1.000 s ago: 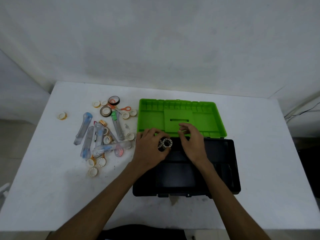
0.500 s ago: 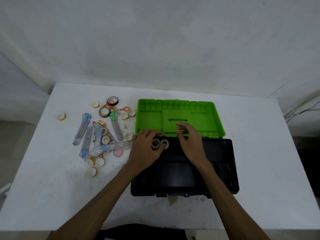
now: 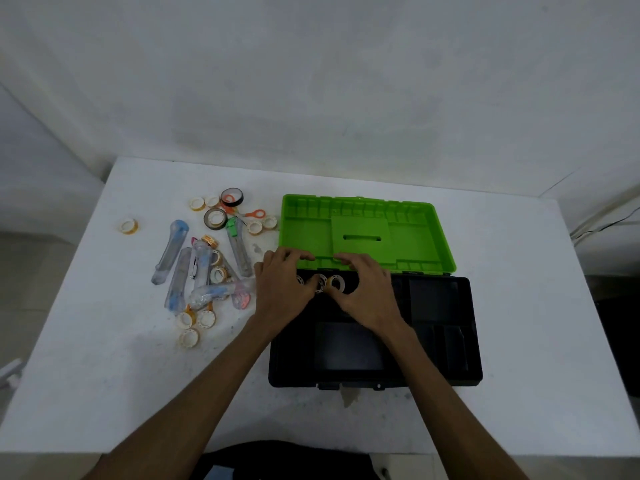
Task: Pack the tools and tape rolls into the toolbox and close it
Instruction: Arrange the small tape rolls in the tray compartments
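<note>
Toolbox point(image 3: 446, 341) sits open on white surface point(image 3: 104, 375): black base with moulded compartments, bright green lid point(image 3: 408, 233) laid back flat behind it, slot in its centre panel. Both hands over rear left of base. Left hand point(image 3: 280, 289) grip: fingers curled, thumb on small white tape rolls point(image 3: 336, 283) standing in a row of about three. Right hand point(image 3: 367, 292) grip: fingers bent round the same rolls. Left of box: loose pile of bagged tools point(image 3: 180, 268), more rolls, orange scissors point(image 3: 251, 213).
</note>
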